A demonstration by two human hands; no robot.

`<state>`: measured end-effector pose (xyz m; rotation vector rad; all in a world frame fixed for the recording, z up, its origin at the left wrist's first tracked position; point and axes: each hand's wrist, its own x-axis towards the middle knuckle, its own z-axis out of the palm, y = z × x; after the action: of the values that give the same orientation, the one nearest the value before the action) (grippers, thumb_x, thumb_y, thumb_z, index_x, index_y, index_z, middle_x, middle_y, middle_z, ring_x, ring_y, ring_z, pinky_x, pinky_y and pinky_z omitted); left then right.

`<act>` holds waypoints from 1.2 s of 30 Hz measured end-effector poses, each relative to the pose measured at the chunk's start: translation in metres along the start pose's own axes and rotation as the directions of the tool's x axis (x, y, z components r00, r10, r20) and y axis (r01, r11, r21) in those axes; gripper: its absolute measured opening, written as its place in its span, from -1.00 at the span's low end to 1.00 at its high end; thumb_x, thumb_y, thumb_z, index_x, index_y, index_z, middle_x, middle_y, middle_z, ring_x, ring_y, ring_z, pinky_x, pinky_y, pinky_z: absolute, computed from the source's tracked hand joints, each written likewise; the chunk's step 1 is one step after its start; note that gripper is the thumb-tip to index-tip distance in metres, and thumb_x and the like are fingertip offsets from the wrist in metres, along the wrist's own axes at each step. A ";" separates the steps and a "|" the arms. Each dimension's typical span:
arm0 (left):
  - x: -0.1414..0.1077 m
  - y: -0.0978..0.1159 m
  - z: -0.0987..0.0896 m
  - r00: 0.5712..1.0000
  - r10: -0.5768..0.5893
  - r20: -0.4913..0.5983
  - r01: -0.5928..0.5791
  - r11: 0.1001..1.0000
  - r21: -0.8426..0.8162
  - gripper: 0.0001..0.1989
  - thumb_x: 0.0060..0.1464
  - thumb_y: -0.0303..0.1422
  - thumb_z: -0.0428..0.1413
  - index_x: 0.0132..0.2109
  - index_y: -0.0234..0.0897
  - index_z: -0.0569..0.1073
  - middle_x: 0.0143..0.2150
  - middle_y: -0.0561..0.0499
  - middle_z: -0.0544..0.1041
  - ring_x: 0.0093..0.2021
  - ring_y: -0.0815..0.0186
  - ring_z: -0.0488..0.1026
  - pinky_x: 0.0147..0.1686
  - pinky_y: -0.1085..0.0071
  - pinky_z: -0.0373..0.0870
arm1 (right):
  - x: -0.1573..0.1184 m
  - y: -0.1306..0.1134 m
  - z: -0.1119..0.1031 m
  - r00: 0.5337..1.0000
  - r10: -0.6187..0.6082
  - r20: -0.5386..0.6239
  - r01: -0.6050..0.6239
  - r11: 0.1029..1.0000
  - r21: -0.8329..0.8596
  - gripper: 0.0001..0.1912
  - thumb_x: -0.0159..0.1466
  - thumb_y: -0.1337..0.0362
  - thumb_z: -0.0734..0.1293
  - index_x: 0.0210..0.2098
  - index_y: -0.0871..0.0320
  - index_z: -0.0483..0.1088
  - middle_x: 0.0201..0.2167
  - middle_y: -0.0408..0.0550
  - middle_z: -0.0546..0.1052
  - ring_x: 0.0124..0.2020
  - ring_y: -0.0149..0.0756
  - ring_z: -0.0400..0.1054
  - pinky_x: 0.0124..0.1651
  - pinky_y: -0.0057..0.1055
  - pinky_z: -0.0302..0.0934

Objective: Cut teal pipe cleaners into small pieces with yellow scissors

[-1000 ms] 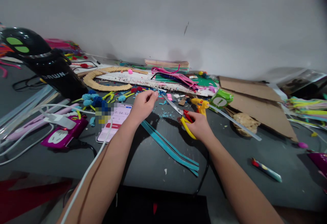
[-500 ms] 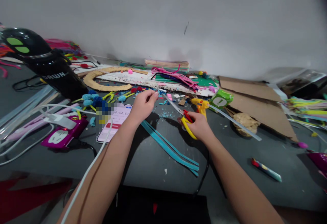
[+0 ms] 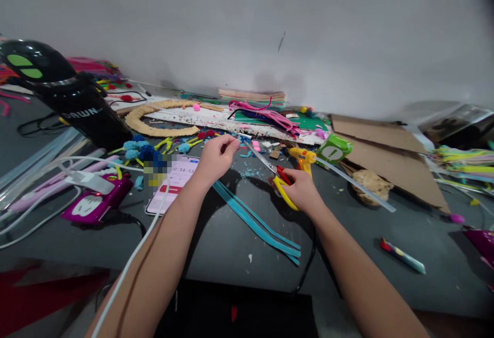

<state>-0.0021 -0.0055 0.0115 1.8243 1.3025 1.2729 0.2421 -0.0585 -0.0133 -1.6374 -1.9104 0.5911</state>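
My right hand (image 3: 299,188) grips a pair of scissors (image 3: 284,194) by its yellow and red handles. The blades reach up and left, their tips close to my left hand (image 3: 219,160). That hand is closed, thumb and forefinger pinched together; what lies between them is too small to name. Light blue pipe cleaners (image 3: 252,225) lie on the grey table, their upper ends hidden behind my left wrist. Small blue clippings (image 3: 249,172) are scattered below the blades. Just beyond my right hand stands a yellow glue gun (image 3: 303,157) with a long clear glue stick in it.
A phone (image 3: 181,176) and purple power strip (image 3: 98,204) lie at left with white cables, near a black bottle (image 3: 87,104). Behind are a ruffled tan ring (image 3: 135,122) and pink pipe cleaners (image 3: 264,114). Cardboard (image 3: 397,163) and a marker-like tube (image 3: 402,255) are at right.
Hardly anything differs. The scissor blades look slightly closer together, and both hands stay in nearly the same place.
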 end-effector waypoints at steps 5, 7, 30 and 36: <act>-0.001 0.002 0.000 1.000 0.007 -0.009 -0.007 1.000 -0.007 -0.70 0.17 -0.17 0.06 -0.41 -0.29 0.42 -0.56 0.07 0.31 -0.53 0.38 0.20 -0.52 0.42 0.06 | -0.002 -0.002 -0.001 1.000 0.002 -0.006 -0.002 1.000 0.019 -0.63 0.06 0.04 0.37 -0.61 0.15 0.21 -0.64 -0.22 0.17 -0.54 -0.42 0.04 -0.51 -0.46 -0.10; -0.001 0.004 -0.001 1.000 0.006 -0.010 -0.006 1.000 -0.009 -0.71 0.16 -0.18 0.07 -0.42 -0.29 0.42 -0.56 0.07 0.31 -0.53 0.38 0.20 -0.52 0.42 0.06 | -0.002 -0.002 -0.001 1.000 0.003 -0.004 -0.003 1.000 0.014 -0.64 0.06 0.06 0.37 -0.61 0.15 0.20 -0.65 -0.23 0.16 -0.54 -0.42 0.03 -0.51 -0.46 -0.12; 0.000 0.005 -0.002 1.000 0.008 0.000 -0.008 1.000 0.018 -0.72 0.15 -0.20 0.07 -0.41 -0.30 0.45 -0.56 0.07 0.34 -0.52 0.39 0.21 -0.51 0.42 0.07 | -0.001 0.003 0.002 1.000 -0.012 -0.019 0.012 1.000 -0.002 -0.67 0.07 0.10 0.36 -0.61 0.14 0.18 -0.66 -0.23 0.17 -0.55 -0.43 0.02 -0.51 -0.44 -0.14; 0.000 0.005 -0.002 1.000 0.009 0.002 -0.010 1.000 0.010 -0.73 0.14 -0.21 0.07 -0.41 -0.30 0.45 -0.56 0.08 0.33 -0.53 0.39 0.21 -0.51 0.42 0.08 | -0.001 0.004 0.002 1.000 -0.016 -0.004 0.016 1.000 -0.001 -0.71 0.08 0.15 0.33 -0.61 0.15 0.19 -0.66 -0.23 0.17 -0.54 -0.43 0.03 -0.49 -0.45 -0.12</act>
<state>-0.0018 -0.0076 0.0166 1.8405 1.3029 1.2710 0.2435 -0.0585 -0.0174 -1.6210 -1.9189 0.5801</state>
